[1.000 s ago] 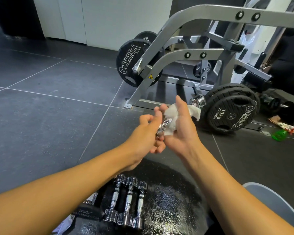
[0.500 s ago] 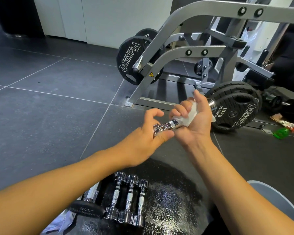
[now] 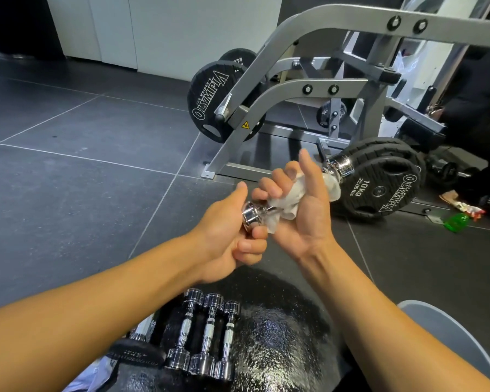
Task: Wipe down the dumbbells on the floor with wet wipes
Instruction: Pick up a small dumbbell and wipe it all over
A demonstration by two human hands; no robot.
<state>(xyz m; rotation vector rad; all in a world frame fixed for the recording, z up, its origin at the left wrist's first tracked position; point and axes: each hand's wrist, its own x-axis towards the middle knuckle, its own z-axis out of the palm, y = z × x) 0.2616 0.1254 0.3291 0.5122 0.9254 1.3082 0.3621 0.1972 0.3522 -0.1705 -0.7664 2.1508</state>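
I hold a small chrome dumbbell (image 3: 341,165) in the air in front of me, lying across from lower left to upper right. My left hand (image 3: 227,241) grips its near end, whose shiny head shows by my thumb. My right hand (image 3: 300,205) is wrapped around the handle with a white wet wipe (image 3: 290,195) bunched between palm and bar; the wipe's tail hangs out toward the far head. Three more chrome dumbbells (image 3: 207,338) lie side by side on the floor below my arms.
A grey weight machine frame (image 3: 277,94) with black Olympia plates (image 3: 379,190) stands just beyond my hands. A wet, glossy black mat (image 3: 277,343) lies beside the floor dumbbells. A grey bin rim (image 3: 447,332) is at the lower right, a green object (image 3: 456,222) at the right.
My right hand has slid back along the handle toward the near end with the wipe, baring the far head. My left hand has closed more tightly around the near end.
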